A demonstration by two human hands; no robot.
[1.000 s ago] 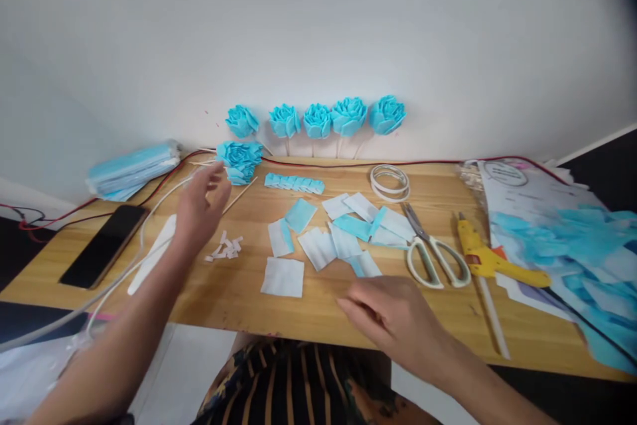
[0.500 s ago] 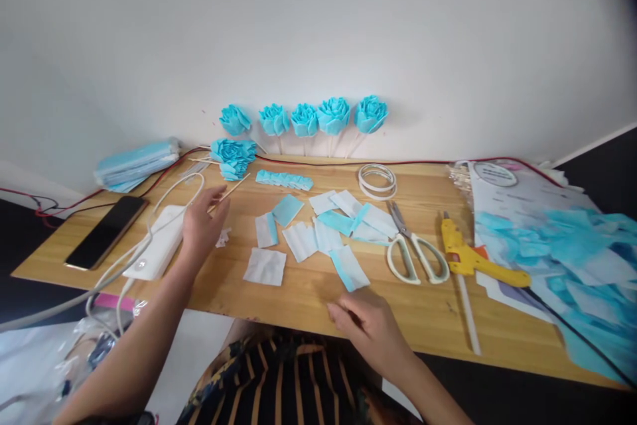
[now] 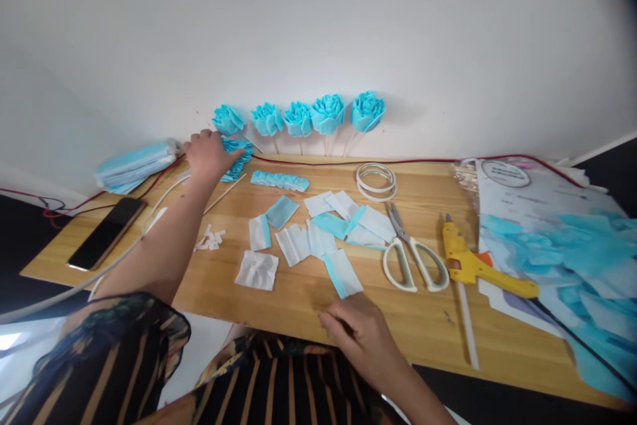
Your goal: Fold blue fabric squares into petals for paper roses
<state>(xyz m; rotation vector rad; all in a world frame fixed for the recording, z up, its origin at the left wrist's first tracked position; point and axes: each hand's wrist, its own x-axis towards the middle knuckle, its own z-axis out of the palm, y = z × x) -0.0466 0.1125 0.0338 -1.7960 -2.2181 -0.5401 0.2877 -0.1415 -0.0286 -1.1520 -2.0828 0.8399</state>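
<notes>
My left hand (image 3: 208, 154) reaches to the back left of the table, over blue fabric flowers (image 3: 235, 158) lying in a pile. Its thumb stands apart from the fingers, whose tips are partly hidden. A thin wooden stick (image 3: 225, 194) lies in front of the pile. My right hand (image 3: 355, 331) rests at the table's front edge with its fingers loosely curled and nothing seen in them. Just beyond it lies a blue-and-white fabric piece (image 3: 343, 272), with several more cut pieces (image 3: 321, 237) farther back. A pleated blue strip (image 3: 279, 181) lies behind these.
Several blue flowers on sticks (image 3: 328, 115) lean against the wall. Scissors (image 3: 407, 246), tape rings (image 3: 376, 182) and a yellow glue gun (image 3: 465, 259) lie rightward, near blue scraps (image 3: 592, 246). A phone (image 3: 106, 233), folded masks (image 3: 137, 165) and white bits (image 3: 210, 238) lie leftward.
My left hand has moved away from near the stick, farther back to the flower pile, with its forearm stretched over the white power bank. My right hand has stayed almost still.
</notes>
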